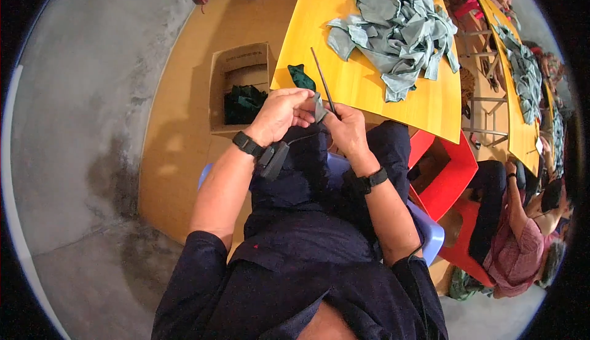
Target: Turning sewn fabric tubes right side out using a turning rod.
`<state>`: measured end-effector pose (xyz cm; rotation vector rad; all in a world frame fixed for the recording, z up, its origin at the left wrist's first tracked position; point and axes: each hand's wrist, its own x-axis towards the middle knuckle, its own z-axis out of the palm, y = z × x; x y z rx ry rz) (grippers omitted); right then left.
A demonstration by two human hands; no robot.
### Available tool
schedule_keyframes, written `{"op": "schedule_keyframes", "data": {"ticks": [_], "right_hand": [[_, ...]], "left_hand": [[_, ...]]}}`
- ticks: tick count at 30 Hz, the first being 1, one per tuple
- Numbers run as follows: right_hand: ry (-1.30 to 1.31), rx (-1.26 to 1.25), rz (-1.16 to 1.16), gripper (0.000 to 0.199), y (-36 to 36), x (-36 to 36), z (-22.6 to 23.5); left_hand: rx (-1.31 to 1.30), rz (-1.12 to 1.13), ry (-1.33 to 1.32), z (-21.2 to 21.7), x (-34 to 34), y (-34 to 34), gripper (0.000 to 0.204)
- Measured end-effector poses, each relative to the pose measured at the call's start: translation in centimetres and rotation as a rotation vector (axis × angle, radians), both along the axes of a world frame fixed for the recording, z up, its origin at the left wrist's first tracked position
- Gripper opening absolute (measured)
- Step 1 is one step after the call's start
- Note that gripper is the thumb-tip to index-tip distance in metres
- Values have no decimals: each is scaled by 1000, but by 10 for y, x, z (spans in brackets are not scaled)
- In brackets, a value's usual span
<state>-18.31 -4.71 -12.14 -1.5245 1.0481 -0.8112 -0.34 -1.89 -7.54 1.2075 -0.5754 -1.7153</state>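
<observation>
My left hand (284, 114) is closed, thumb and fingers pinching the edge of a small grey-green cloth piece (319, 110) just off the table's near edge. Close beside it, my right hand (349, 132) grips a long, thin, dark pointed tool (321, 72) that slants up and away over the table; its exact kind is not clear. The lower end of the cloth meets the right fingers. A dark green velvety piece (301, 77) lies at the table's corner, just beyond my left fingers.
The yellow table (430, 110) carries a heap of grey-green cloth pieces (399, 26). On the floor at left, a cardboard box (219, 88) holds dark green cloth (244, 104). A red bin (452, 183) stands by my right knee. Other people sit at a second table (519, 106) on the right.
</observation>
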Motion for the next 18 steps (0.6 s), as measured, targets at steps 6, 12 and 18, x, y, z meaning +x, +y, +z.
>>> {"op": "schedule_keyframes", "data": {"ticks": [6,12,18], "right_hand": [[-33,102,-134,12,-2,1,3],[-91,-5,-103,10,1,10,12],[50,-110,-64,11,2,15,29]], "left_hand": [[-51,-31,-60,-12,-16,7,24],[-56,145,-123,-20,-27,19,22],[-104,269,-228,-10,-32,12,21]]}}
